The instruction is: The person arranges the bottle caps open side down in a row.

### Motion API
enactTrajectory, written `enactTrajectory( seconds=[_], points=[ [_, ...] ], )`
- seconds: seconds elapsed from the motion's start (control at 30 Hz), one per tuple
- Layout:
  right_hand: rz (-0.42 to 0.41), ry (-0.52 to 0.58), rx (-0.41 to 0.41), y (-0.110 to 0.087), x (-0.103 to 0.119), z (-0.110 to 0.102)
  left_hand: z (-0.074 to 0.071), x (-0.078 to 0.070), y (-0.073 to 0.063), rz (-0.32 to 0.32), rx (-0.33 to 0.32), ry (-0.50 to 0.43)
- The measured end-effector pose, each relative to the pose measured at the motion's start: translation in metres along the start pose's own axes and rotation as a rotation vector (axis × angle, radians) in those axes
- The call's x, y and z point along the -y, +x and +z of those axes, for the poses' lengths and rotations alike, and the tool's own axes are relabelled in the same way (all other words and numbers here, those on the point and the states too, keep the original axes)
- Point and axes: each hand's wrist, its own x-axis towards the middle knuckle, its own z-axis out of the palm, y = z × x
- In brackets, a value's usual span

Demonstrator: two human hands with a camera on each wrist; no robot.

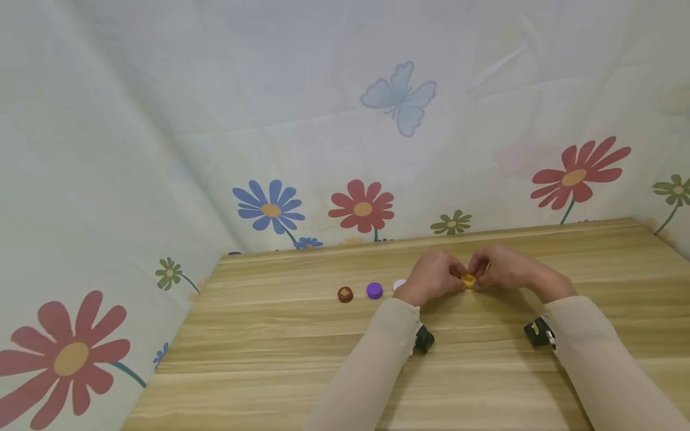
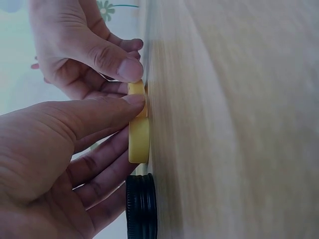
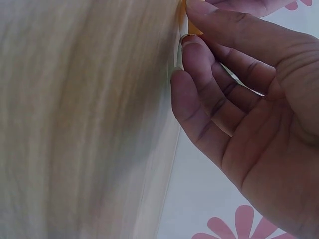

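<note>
Both hands meet over an orange-yellow bottle cap (image 1: pixel 468 280) on the table. My left hand (image 1: pixel 435 276) pinches its near side, the thumb laid along the orange-yellow cap (image 2: pixel 136 89) in the left wrist view. From the other side my right hand (image 1: pixel 504 267) pinches the same cap between thumb and fingers; in the right wrist view only a sliver of the cap (image 3: pixel 194 29) shows. Beside it stands a paler yellow cap (image 2: pixel 139 140), close to the left fingers, then a ribbed black cap (image 2: pixel 142 206). The left hand hides those two in the head view.
Left of the hands, a white cap (image 1: pixel 399 284), a purple cap (image 1: pixel 374 290) and a brown-red cap (image 1: pixel 345 294) lie in a row on the wooden table (image 1: pixel 269 347). A flower-printed cloth (image 1: pixel 312 120) hangs behind the table's back edge.
</note>
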Motion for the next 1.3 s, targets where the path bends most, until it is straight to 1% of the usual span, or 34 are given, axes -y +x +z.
enactTrajectory(
  seconds=[0.43, 0.73, 0.87, 0.97, 1.17, 1.23, 1.3],
  points=[
    [0.028, -0.002, 0.010, -0.001, 0.002, -0.001, 0.002, 0.000, -0.001, -0.015, 0.001, 0.002],
    [0.023, 0.058, 0.024, -0.001, 0.004, -0.002, 0.001, 0.002, -0.001, -0.063, 0.005, -0.046],
    [0.035, 0.038, 0.012, 0.000, 0.003, -0.002, -0.001, 0.005, -0.004, -0.115, -0.003, -0.085],
    [0.028, -0.012, -0.046, 0.002, 0.004, 0.000, -0.004, 0.007, -0.006, -0.151, -0.019, -0.086],
    [-0.014, -0.049, -0.225, 0.004, 0.008, 0.005, -0.012, 0.015, -0.013, -0.191, -0.084, -0.053],
    [-0.007, -0.046, -0.270, 0.004, 0.010, 0.005, -0.016, 0.020, -0.018, -0.212, -0.107, -0.043],
    [0.015, -0.052, -0.298, 0.003, 0.012, 0.006, -0.020, 0.025, -0.024, -0.229, -0.127, -0.030]
  ],
)
